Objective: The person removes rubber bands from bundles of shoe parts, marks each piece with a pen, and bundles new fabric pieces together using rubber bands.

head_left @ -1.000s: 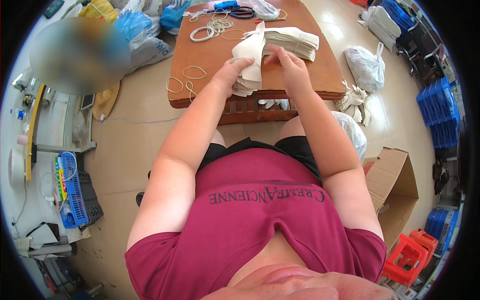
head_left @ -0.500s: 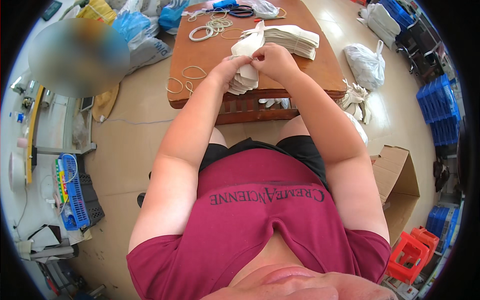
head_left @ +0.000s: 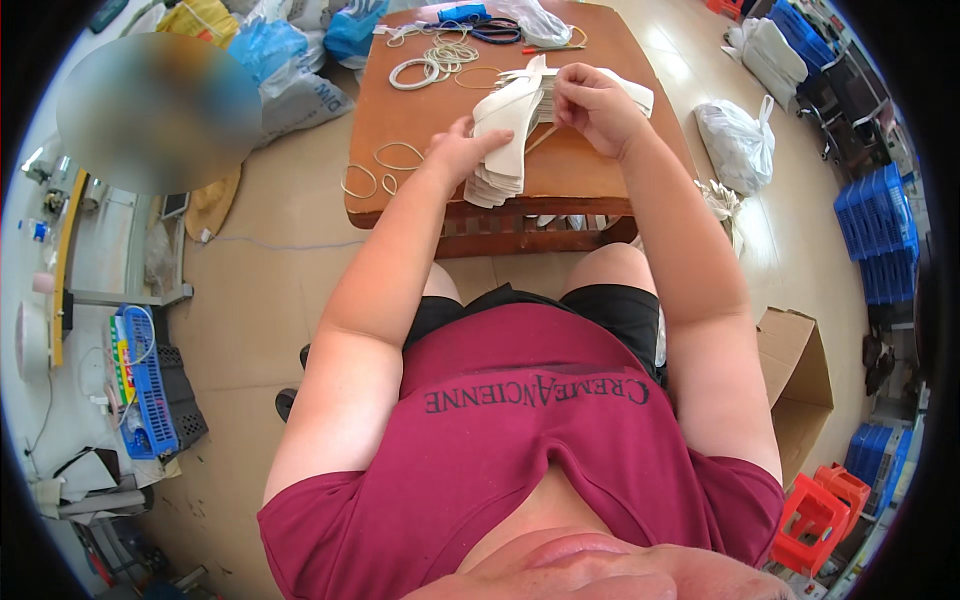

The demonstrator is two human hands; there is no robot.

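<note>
More space now parts left hand (head_left: pixel 468 152) from right hand (head_left: pixel 598 108).

Lettering is showing on two surfaces — one worn, one standing behind.
Dark capitals (head_left: pixel 535 394) are running upside down across the maroon shirt (head_left: pixel 520 440); blue letters (head_left: pixel 329 97) are slanting over a pale sack (head_left: pixel 300 112).

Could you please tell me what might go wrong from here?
The thin band, apparently drawn out by the right hand, might slip and snap back. The white bundle has unevenly fanned lower edges, so pieces could slide out of the left hand. The right hand also looks close to the second stack and might nudge it.
</note>
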